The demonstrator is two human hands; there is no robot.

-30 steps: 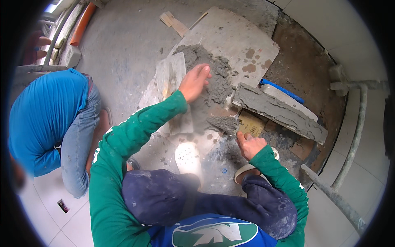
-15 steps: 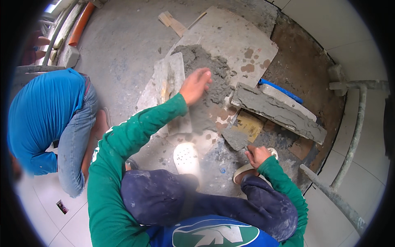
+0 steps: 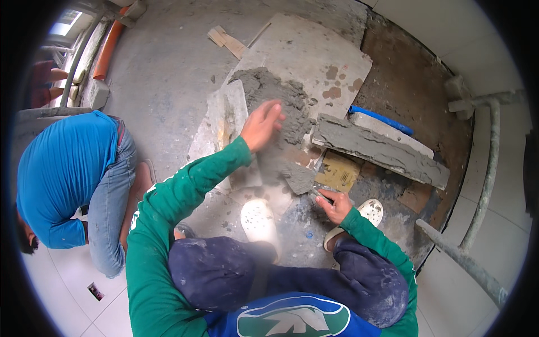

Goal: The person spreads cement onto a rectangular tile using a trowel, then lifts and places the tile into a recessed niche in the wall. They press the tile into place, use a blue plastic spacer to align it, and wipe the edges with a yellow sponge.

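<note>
While the right hand [image 3: 336, 206] grips a grey mortar-caked trowel [image 3: 298, 178], seemingly to face the wet grey mortar heap [image 3: 266, 85], the empty left hand [image 3: 263, 126] hovers nearby.

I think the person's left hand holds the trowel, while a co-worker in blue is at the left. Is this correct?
Not quite: the right hand holds the trowel, as the head view shows. The co-worker is indeed at the left.
</note>
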